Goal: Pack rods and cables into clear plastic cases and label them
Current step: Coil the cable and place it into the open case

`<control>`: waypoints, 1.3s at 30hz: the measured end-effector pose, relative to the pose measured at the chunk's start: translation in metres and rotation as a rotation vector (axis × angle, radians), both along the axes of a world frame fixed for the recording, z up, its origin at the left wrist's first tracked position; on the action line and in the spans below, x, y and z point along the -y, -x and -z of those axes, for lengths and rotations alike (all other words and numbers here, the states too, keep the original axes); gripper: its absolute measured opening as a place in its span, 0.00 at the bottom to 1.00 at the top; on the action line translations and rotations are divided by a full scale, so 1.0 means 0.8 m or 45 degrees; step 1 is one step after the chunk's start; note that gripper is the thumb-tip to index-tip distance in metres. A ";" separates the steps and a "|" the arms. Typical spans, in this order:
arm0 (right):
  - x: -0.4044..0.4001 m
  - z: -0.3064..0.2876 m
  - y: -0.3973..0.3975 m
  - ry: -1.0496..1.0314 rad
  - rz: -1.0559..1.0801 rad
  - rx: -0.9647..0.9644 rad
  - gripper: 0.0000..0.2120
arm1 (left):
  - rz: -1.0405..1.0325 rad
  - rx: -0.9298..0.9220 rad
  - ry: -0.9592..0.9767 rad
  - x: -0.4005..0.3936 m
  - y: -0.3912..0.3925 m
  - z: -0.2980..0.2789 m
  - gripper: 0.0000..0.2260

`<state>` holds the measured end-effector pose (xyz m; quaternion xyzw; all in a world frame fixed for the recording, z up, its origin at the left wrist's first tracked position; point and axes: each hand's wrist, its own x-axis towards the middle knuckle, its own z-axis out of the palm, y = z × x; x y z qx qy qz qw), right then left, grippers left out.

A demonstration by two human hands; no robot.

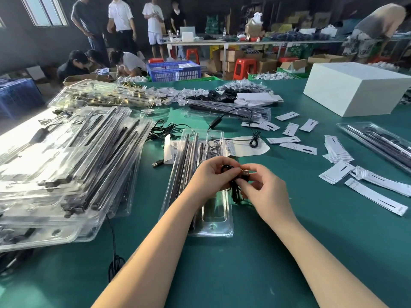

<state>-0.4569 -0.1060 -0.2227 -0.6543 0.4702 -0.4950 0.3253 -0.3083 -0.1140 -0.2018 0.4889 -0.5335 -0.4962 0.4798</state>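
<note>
Landmark: open clear case (198, 181) on the green table (266, 252), rods (189, 150) lying in its left channels.
Cable: black USB cable (233, 185), bunched above the case's near half — plug (244, 174) pointing right.
Left hand: left hand (209, 176) curls round the coil, gripping it.
Right hand: right hand (264, 190) pinches the plug end between thumb and fingertips.
Handling: judged light, limp, springy — likely to uncoil; hold the bundle at its middle, not the plug.
Labels: white label strips (338, 150) right of the case.
</note>
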 end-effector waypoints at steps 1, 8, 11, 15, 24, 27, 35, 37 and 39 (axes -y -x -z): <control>0.000 0.001 -0.001 -0.014 0.009 0.023 0.14 | -0.020 -0.007 0.004 0.000 0.002 0.001 0.06; 0.009 0.004 0.001 -0.284 -0.029 0.394 0.07 | -0.220 0.063 0.083 0.004 0.016 0.005 0.08; 0.012 0.007 0.002 -0.205 0.016 0.257 0.09 | -0.266 0.153 0.134 0.006 0.019 0.009 0.09; 0.011 0.013 -0.006 -0.011 0.049 -0.053 0.11 | -0.280 0.224 0.141 0.007 0.018 0.009 0.08; 0.010 0.007 -0.002 -0.160 0.129 0.385 0.06 | -0.099 0.325 0.211 0.004 0.020 0.007 0.08; 0.007 0.007 -0.004 -0.196 -0.001 0.413 0.09 | -0.156 0.217 0.178 0.006 0.021 0.007 0.09; 0.015 0.002 0.003 -0.388 -0.101 0.453 0.17 | -0.253 -0.113 0.120 0.002 0.033 0.008 0.09; 0.013 0.005 0.001 -0.349 -0.129 0.337 0.11 | -0.234 -0.115 0.148 0.000 0.037 0.008 0.10; 0.011 0.007 -0.001 -0.290 -0.109 0.217 0.07 | -0.234 -0.124 0.155 -0.001 0.039 0.009 0.10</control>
